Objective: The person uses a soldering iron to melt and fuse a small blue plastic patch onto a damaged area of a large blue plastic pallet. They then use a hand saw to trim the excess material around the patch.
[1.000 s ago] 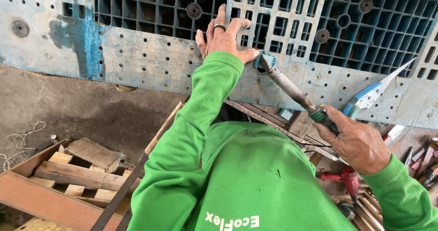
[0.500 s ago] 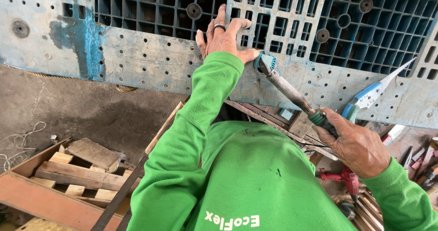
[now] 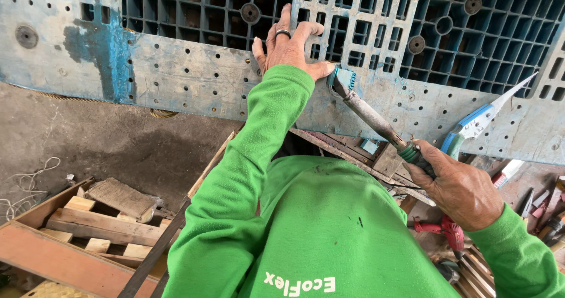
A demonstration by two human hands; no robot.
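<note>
A worn blue plastic pallet [image 3: 194,74] with a grid of holes stands tilted in front of me. My left hand [image 3: 288,45], a ring on one finger, presses flat on the pallet's grid near its solid rim. My right hand [image 3: 462,186] grips the green handle of a long metal tool [image 3: 371,112]. The tool's flat head, with a blue plastic piece on it, touches the pallet's rim just right of my left thumb. Both sleeves are bright green.
A handsaw with a blue handle [image 3: 479,121] leans on the pallet at right. A red power drill [image 3: 447,230] and loose hand tools [image 3: 541,207] lie at lower right. Wooden boards in a frame [image 3: 88,221] sit at lower left on the grey floor.
The tool's head has stayed on the pallet rim with only a slight shift. My left hand has kept its place on the grid.
</note>
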